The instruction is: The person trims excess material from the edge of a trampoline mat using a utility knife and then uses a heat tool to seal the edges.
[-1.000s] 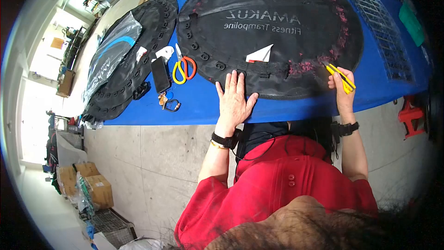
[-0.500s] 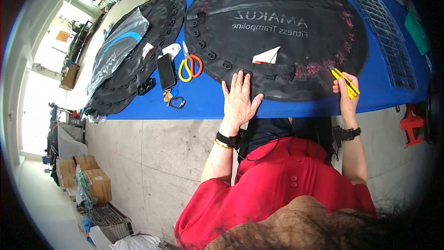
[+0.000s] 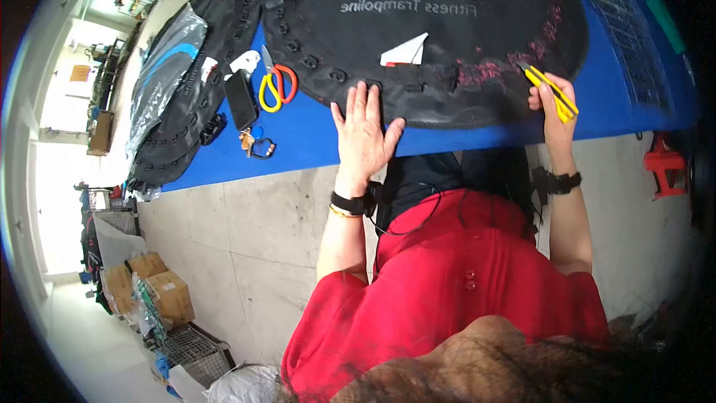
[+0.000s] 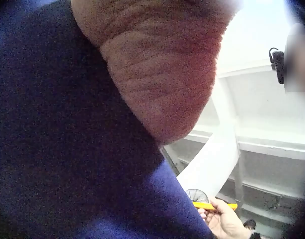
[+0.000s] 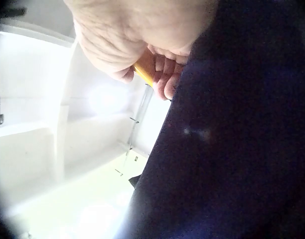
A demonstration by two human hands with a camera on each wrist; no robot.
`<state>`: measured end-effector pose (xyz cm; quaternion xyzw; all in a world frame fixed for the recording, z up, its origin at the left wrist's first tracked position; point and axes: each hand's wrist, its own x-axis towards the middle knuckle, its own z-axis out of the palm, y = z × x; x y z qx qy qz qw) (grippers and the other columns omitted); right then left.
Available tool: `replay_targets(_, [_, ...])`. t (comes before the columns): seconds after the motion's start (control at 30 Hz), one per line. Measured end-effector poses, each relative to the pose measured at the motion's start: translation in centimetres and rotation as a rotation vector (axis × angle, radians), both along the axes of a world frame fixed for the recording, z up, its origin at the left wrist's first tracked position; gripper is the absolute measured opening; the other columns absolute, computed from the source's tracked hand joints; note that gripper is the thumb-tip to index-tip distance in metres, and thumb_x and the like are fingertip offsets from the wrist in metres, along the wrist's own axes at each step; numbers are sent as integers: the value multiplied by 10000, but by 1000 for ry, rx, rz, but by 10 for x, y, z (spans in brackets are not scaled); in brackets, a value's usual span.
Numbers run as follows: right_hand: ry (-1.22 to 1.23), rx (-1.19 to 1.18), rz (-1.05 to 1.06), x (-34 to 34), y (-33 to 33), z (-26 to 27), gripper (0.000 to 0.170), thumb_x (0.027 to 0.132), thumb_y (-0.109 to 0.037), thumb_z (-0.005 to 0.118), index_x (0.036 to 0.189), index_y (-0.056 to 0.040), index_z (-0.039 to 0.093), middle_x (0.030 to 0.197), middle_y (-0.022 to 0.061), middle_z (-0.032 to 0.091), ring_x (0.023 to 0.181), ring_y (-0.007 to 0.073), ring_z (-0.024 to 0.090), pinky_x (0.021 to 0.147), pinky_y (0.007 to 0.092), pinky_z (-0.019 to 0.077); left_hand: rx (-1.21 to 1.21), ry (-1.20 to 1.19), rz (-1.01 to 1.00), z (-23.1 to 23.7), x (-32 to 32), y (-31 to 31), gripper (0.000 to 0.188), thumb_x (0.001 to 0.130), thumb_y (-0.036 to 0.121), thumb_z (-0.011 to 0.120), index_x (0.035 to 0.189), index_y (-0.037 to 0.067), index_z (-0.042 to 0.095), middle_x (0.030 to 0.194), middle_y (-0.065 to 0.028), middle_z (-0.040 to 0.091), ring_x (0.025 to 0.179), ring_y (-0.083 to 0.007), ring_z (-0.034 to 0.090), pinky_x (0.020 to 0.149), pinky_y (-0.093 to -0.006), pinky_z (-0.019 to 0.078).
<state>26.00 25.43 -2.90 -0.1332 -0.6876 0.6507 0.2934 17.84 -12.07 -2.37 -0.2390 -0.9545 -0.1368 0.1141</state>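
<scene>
A round black trampoline mat (image 3: 447, 37) with mirrored "Fitness Trampoline" lettering lies on the blue table. Plastic loops line its left rim, and reddish-pink thread scraps (image 3: 485, 72) speckle the band along the right and near side. My left hand (image 3: 363, 134) rests flat at the mat's near edge, fingers straight and thumb spread. In my right hand (image 3: 556, 112) I grip a yellow utility knife (image 3: 550, 93), its tip close over the pink scraps near the mat's right side. The right wrist view shows curled fingers around the yellow handle (image 5: 144, 67).
Left of the mat lie scissors (image 3: 278, 88) with yellow and red handles, a black phone (image 3: 241, 101) and keys (image 3: 253, 143). Beyond them sits another black mat (image 3: 224, 67) partly under a plastic bag (image 3: 165, 75). A white folded paper (image 3: 406, 51) rests on the mat; a wire grid (image 3: 615, 26) lies right.
The head view has shifted, so the whole table sits higher in it. My left hand stays flat on the mat's edge, and my right hand still holds the utility knife by the pink scraps.
</scene>
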Motion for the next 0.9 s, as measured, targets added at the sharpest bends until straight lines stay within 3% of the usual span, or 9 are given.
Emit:
replay_targets(0.23, [31,-29,30,4,-3,2,283,1038,-129,663,1272,8,580,987,103,727,813,107,691,741,258,586,-37,-3,5,2,1,2,822,994,596,557,1575,36,395,1639,-226,373,1543,-388,313,1244,-641,164])
replay_targets(0.9, [12,-63,83,8,2,6,342,1025,-240,708,1266,-28,589,983,87,732,816,93,694,741,240,577,-72,-19,1,4,-1,4,818,986,551,591,1590,44,372,1642,-230,357,1543,-385,310,1243,-641,157])
